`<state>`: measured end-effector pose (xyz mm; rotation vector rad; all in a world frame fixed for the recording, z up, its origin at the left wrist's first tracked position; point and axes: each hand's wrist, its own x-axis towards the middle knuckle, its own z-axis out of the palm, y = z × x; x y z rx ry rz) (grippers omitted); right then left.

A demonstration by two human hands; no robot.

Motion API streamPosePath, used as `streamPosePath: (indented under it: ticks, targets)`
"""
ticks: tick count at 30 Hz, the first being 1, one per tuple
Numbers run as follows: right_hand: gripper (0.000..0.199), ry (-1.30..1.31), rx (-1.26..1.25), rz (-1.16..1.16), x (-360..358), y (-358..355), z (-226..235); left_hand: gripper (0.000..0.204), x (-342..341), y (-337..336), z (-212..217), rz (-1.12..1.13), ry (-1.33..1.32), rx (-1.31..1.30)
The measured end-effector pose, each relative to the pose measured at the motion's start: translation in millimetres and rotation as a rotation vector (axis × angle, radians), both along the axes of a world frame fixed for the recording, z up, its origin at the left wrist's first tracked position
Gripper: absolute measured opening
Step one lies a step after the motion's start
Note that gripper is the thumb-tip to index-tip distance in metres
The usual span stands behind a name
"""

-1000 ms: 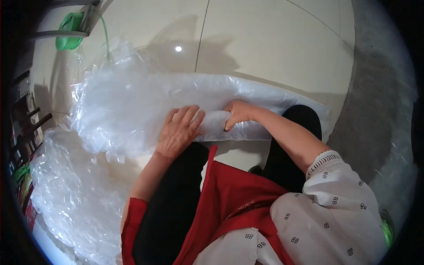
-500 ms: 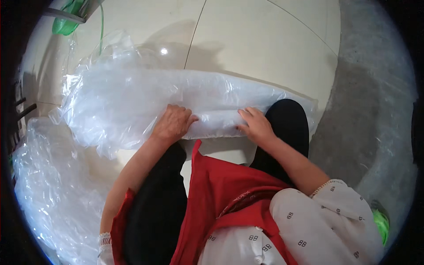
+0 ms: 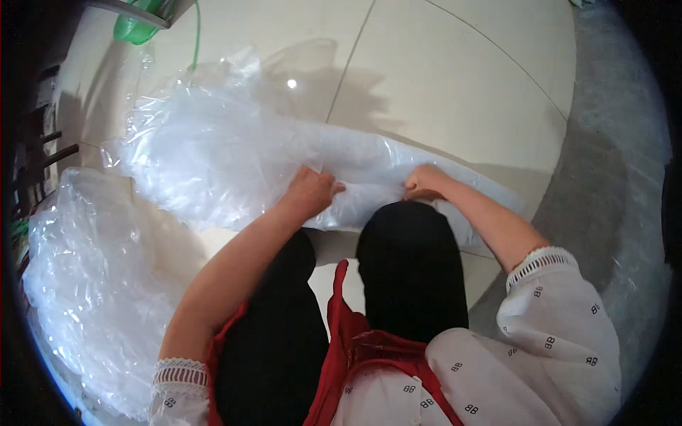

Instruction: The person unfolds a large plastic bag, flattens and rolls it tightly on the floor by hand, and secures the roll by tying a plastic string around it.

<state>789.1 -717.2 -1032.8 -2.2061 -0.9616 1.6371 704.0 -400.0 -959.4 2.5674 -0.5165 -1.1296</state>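
Observation:
A long, folded band of clear plastic sheeting [image 3: 355, 150] lies across the floor before my knees, with a loose, crumpled mass of it at the left end. My left hand [image 3: 311, 193] is closed on the sheeting near its middle, gathering the near layer, with its thumb side toward the right. Just beyond my right knee, my right hand [image 3: 426, 182] is curled like a fist around another part of the same sheeting. My knee and the fingers themselves hide some of what the right hand grips.
A second heap of crumpled clear plastic [image 3: 92, 284] lies at the left. Beyond the sheeting is a pale tiled floor [image 3: 462, 78], bordered on the right by a grey strip [image 3: 604, 156]. A green plastic bag [image 3: 135, 27] sits by dark metal legs at the far left.
My right hand has drawn its fingers in and closed on the sheeting. My right knee has shifted left, now between the hands. The view has shifted, and both hands stay at the sheeting.

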Motion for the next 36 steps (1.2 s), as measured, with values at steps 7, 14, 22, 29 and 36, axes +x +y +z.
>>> streamPosePath:
  ticks: [7,14,22,29,36]
  targets:
    - [0.02,-0.026,0.153,-0.178,-5.4,-9.6,-6.3,0.04,-12.1,-5.6,-33.7,0.37,-0.055,-0.165]
    - [0.019,0.007,0.106,-0.131,-6.9,-28.1,0.8,0.035,22.4,11.4,22.7,0.269,0.182,-0.312]
    - [0.033,-0.397,0.467,-0.758,-26.3,33.6,125.9,0.057,29.3,99.7,99.7,-0.304,-0.471,-0.176]
    - [0.102,-0.338,0.699,-0.524,-61.2,191.7,147.7,0.039,97.1,119.9,23.3,0.009,-0.413,-0.038]
    - [0.122,-0.532,0.396,-0.428,-90.2,275.2,126.7,0.031,55.2,144.2,67.1,0.232,-0.328,0.286]
